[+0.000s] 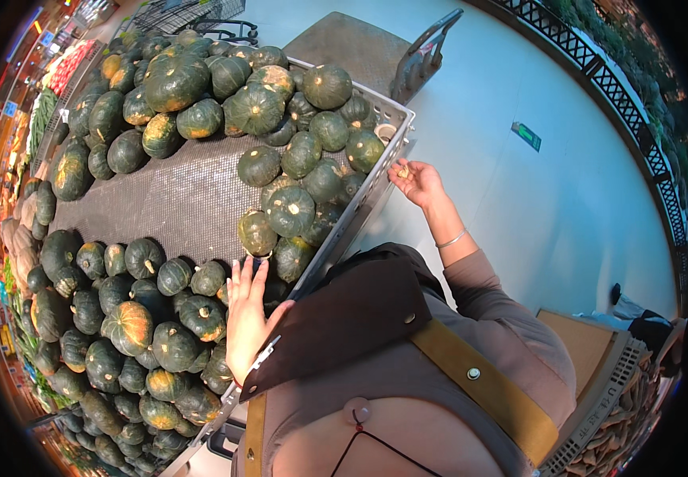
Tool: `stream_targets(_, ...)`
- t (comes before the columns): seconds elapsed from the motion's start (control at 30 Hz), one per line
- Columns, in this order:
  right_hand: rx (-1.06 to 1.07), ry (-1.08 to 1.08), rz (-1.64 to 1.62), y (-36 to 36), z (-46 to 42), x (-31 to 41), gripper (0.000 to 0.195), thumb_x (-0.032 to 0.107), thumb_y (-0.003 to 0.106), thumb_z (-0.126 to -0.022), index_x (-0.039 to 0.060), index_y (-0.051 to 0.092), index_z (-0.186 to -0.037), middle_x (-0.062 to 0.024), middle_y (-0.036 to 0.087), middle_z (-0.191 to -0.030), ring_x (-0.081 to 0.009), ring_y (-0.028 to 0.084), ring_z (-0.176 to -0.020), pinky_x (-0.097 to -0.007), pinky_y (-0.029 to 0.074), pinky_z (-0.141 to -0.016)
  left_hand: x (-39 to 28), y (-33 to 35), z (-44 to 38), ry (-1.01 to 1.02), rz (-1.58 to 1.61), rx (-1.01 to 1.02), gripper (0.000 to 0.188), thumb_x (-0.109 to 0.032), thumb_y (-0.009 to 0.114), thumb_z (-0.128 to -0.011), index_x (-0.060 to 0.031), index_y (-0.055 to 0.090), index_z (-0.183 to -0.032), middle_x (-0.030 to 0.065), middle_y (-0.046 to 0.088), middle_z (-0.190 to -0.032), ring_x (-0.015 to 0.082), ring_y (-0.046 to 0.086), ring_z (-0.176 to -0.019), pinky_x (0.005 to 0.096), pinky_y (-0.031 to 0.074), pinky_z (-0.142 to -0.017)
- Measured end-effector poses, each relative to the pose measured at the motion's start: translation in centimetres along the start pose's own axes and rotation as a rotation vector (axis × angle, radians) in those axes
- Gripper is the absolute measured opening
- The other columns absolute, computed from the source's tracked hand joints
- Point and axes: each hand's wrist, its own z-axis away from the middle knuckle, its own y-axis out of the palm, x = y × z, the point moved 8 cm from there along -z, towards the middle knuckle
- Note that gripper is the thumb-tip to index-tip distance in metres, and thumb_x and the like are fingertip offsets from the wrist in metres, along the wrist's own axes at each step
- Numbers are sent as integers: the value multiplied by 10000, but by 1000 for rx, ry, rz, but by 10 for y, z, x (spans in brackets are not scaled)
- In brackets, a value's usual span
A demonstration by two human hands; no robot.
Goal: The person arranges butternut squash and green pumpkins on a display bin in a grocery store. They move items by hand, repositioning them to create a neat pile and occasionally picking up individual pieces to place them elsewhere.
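Observation:
Many dark green pumpkins, some with orange patches, are heaped on a display stand with a grey mesh mat [159,194]. My left hand [248,322], palm down with fingers extended, is at the stand's near edge by the lower heap, its fingertips close to a small green pumpkin [257,232]. What lies beneath the palm is hidden. My right hand [418,182] is turned palm up beyond the stand's corner, fingers curled around a small pale yellowish piece [403,172], perhaps a dry stem. A roll of tape [385,132] lies inside the stand's corner.
A grey plastic rim [350,206] borders the stand. Behind it are a flatbed trolley [350,47] with an upright handle and a wire cart [201,15]. Other produce lines the left side. A crate [594,399] of brown produce is at lower right, with a person partly visible beside it.

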Motion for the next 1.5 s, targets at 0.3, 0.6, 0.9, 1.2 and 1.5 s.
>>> stream_targets(0.3, 177, 38, 270, 30, -19, 37, 286, 105, 395, -911, -114, 473, -1077, -313, 575, -1104, -417, 621, -905, -487, 541, -853, 24, -16, -7, -132, 35, -86, 783, -313, 748, -826, -50, 392, -1471, 230, 307, -1550, 432, 226, -1457, 536, 193, -1182)
stream_targets(0.6, -78, -56, 504, 14, -17, 47, 154, 111, 481, -859, -5, 504, -957, -196, 581, -1083, -305, 580, -889, -414, 495, -851, 35, -15, -11, -168, -60, -97, 739, -368, 724, -840, -62, 433, -1447, 204, 396, -1506, 392, 321, -1425, 537, 249, -1158)
stream_targets(0.9, -1, -103, 507, 7, -8, 32, 453, 32, 545, -799, -23, 573, -1248, -103, 621, -1131, -214, 577, -1045, -375, 453, -868, 6, -40, -51, -82, -140, -179, 742, -364, 749, -818, -138, 436, -1451, 206, 442, -1469, 404, 478, -1311, 458, 441, -1045)
stream_targets(1.2, -26, -1223, 826, 123, 112, 77, 573, -29, 531, -869, -30, 384, -1423, -193, 380, -1488, -294, 403, -1368, -399, 345, -1123, 41, 7, -96, -232, -6, -394, 627, -207, 819, -631, -59, 570, -1187, 148, 583, -1106, 352, 553, -1030, 429, 476, -925)
stream_targets(1.5, 960, -1116, 1111, 224, 183, -59, 426, -14, 588, -841, -17, 512, -1260, -195, 533, -1356, -337, 514, -1266, -406, 386, -1082, 16, -38, -48, 23, 272, -741, 668, -16, 794, -641, -58, 510, -1245, 176, 570, -1207, 376, 542, -1151, 443, 457, -986)
